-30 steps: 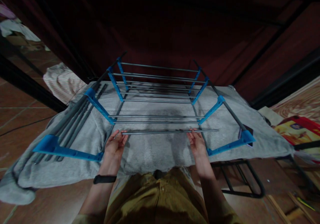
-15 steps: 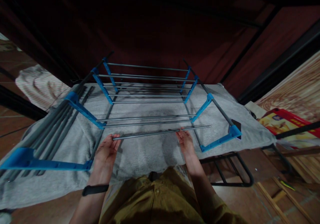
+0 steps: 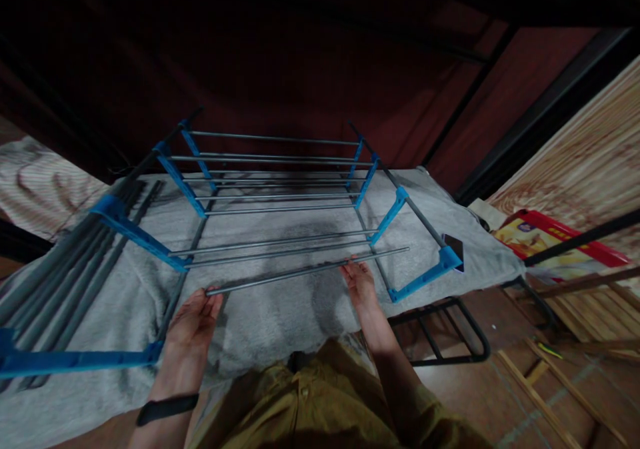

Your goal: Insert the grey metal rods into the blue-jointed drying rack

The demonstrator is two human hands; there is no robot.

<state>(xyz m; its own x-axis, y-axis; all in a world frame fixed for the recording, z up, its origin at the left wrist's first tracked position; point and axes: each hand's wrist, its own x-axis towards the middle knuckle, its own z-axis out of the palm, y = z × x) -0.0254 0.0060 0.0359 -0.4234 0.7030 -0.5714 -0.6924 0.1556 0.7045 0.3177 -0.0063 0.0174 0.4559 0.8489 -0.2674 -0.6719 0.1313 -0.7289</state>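
A thin grey metal rod spans between my two hands, tilted slightly up toward the right. Its left end is pinched in my left hand. My right hand closes its fingers on the rod well short of its right end. Beyond it on the cloth stands a rack frame with blue plastic brackets at the left and more blue brackets at the right. Several crossbars join the brackets farther back. The held rod lies in front of the nearest crossbars, apart from the front brackets.
A grey cloth covers the surface. Several loose grey tubes lie at the left. A dark phone rests behind the front right bracket. A red and yellow package is at the right, with a black metal frame below the edge.
The view has turned a little to the right, so the rack appears shifted left. Both hands keep their hold on the rod, whose left end now sits lower in view.
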